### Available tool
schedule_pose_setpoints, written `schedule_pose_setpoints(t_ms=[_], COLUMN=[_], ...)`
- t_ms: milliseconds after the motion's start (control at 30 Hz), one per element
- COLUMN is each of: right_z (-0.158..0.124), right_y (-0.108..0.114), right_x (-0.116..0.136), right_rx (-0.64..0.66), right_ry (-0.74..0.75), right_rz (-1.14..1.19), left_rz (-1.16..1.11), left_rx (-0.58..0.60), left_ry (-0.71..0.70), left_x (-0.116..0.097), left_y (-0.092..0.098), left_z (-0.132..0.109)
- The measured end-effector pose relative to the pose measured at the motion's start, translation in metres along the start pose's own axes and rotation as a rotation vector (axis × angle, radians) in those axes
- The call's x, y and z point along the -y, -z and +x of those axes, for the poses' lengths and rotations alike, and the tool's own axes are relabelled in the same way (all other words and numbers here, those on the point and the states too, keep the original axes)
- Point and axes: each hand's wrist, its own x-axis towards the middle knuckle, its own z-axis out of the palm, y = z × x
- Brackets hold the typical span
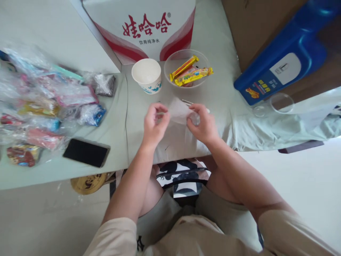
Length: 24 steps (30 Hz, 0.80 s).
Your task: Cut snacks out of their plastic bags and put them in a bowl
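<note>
Near the front of the cloth-covered table, my right hand (201, 122) pinches a thin, translucent white sheet (179, 111), with a small clear plastic piece by its fingers. My left hand (157, 124) is at the sheet's left edge, fingers curled with the thumb close to the fingertips; whether it grips the edge is too blurred to tell. Behind the hands stand a white paper cup (147, 75) with a blue pattern and a clear round bowl (205, 80) holding yellow-wrapped sticks (193, 76). A thin metallic item (187, 102) lies partly behind the sheet.
A black phone (86, 152) and many plastic-wrapped packets (42, 103) lie on the left. At the back stands a white and red box (146, 30). A large blue bottle (282, 53) and a clear cup (281, 103) are on the right.
</note>
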Motion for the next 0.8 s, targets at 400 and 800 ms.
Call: schedule_pose_setpoints(t_ms=[400,800], right_z=[0.008,0.026], right_y=[-0.020,-0.036], right_x=[0.005,0.028], right_rx=[0.012,0.504], right_ry=[-0.297,-0.085], right_rz=[0.363,0.241], left_rz=[-0.032,0.782], left_rx=[0.046,-0.384], left_ry=[0.224,-0.340], left_x=[0.013,-0.046], left_y=[-0.006,0.051], left_z=[0.000,0.137])
